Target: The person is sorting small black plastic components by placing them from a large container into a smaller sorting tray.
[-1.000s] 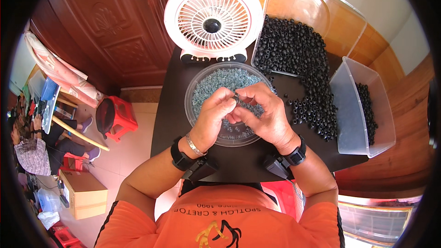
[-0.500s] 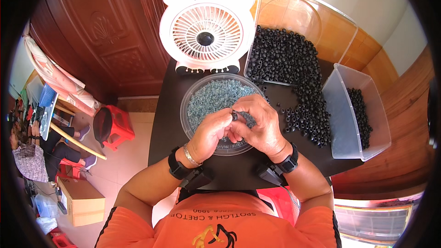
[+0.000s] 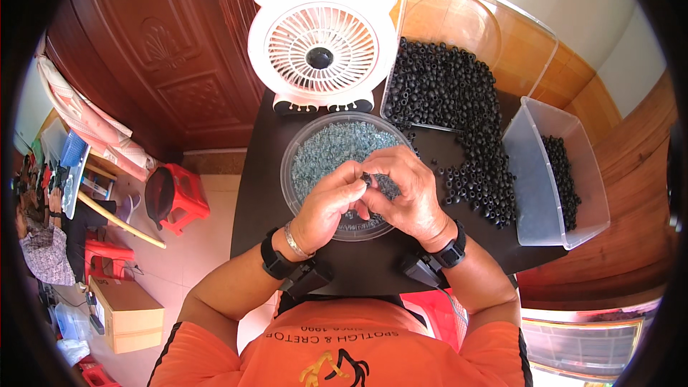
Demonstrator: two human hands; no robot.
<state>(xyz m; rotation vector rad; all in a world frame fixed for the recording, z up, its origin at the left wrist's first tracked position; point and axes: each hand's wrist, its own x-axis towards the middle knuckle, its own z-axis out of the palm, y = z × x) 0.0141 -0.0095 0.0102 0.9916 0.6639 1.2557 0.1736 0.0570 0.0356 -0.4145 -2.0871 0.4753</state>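
Above a round clear bowl (image 3: pixel 284 179) my two hands meet, fingertips together. My left hand (image 3: pixel 321 206) is closed, pinching a small black barrel-shaped piece (image 3: pixel 367 179) between thumb and forefinger. Against that piece, my right hand (image 3: pixel 412 193) has its thumb and fingers bent in a pinch; whatever lies inside its grip is hidden. Many tiny bluish, see-through pieces (image 3: pixel 333 147) fill the bowl, partly covered by my hands. To the right, a heap of black hollow pieces (image 3: pixel 479 165) like those in my fingers spreads over the dark table (image 3: pixel 269 244).
A white animal-shaped fan (image 3: pixel 322 50) stands behind the bowl. The heap spills from a clear tipped box (image 3: pixel 530 29); a translucent bin (image 3: pixel 534 201) at right holds more black pieces. On the floor at left are a red stool (image 3: pixel 190 201), a carton (image 3: pixel 129 315) and another person (image 3: pixel 46 244).
My hands stay together over the bowl, with only small finger shifts around the black piece; the left thumb lies a little lower. At far left, the other person's legs have moved.
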